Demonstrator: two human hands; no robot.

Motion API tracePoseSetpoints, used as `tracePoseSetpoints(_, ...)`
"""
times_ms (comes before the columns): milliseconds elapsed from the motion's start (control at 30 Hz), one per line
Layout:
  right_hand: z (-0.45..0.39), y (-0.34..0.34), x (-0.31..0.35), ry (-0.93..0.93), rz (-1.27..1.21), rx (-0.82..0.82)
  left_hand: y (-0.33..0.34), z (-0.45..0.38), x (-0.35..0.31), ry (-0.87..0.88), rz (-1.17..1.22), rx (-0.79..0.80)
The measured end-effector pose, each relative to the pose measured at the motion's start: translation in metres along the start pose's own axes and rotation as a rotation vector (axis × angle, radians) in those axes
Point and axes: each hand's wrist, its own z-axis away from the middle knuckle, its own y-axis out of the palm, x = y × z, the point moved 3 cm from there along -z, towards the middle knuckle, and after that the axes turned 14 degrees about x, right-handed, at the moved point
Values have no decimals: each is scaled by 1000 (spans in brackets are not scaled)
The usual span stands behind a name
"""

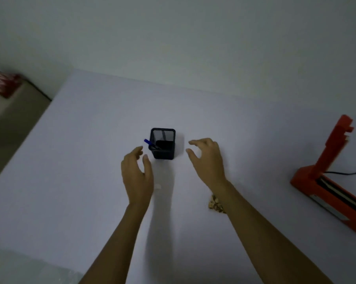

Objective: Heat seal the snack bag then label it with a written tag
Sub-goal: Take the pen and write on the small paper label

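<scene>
The left hand (137, 177) is held above the white table surface (70, 181), just to the near-left of the black square wire-mesh pen holder (163, 144); its fingers are loosely curled, its thumb is spread apart, and nothing is grasped. The right hand (206, 160) is held to the near-right of the same holder, with the fingers bent and spread toward it and with nothing gripped. No contact with the holder is seen on either hand, and a clear gap is visible on both sides. The holder is placed upright near the middle of the table, and a pen with a blue cap (150, 144) is leaned inside it, with the capped end projecting over the left rim. A dark block is also seen inside the holder, but what it is cannot be told. The clear snack bag of light brown pieces (215, 203) is laid flat on the table nearer than the holder and to its right, and is partly covered by the right forearm. A small pale tag-like piece (157, 186) is laid on the table nearer than the holder, just beside the left wrist. The orange-red heat sealer (324, 177) is positioned far to the right of the holder at the frame edge, with its arm raised and a black cable (347, 172) running off behind it.
</scene>
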Motion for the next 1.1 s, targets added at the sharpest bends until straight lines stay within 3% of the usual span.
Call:
tracePoseSetpoints(133, -42, 31, 58, -141, 242, 110, -17, -40, 11, 15, -42, 101)
tracePoseSetpoints(333, -59, 62, 73, -123, 484, 175, -7, -57, 23, 68, -138, 250)
tracePoseSetpoints(567, -63, 58, 83, -264, 506, 109, -18, -65, 10, 131, -43, 229)
tracePoseSetpoints(733, -57, 20, 138, -468, 549, -110, -67, -84, -31, 188, 170, 165)
tracePoseSetpoints(833, -30, -14, 163, -427, 283, -303, -100, -83, -54, 105, 421, 97)
tracePoseSetpoints(900, 0, -29, 167, -219, -91, -364, -116, -77, -64, 32, 673, 68)
tracePoseSetpoints(1000, 23, -13, 169, 182, -827, 25, -124, -61, -77, 8, 889, 148)
tracePoseSetpoints(1067, 29, -9, 179, 264, -1257, 185, -126, -45, -84, 56, 825, 244)
tracePoseSetpoints(1100, 24, -11, 181, 248, -1325, 195, -125, -40, -83, 89, 744, 285)
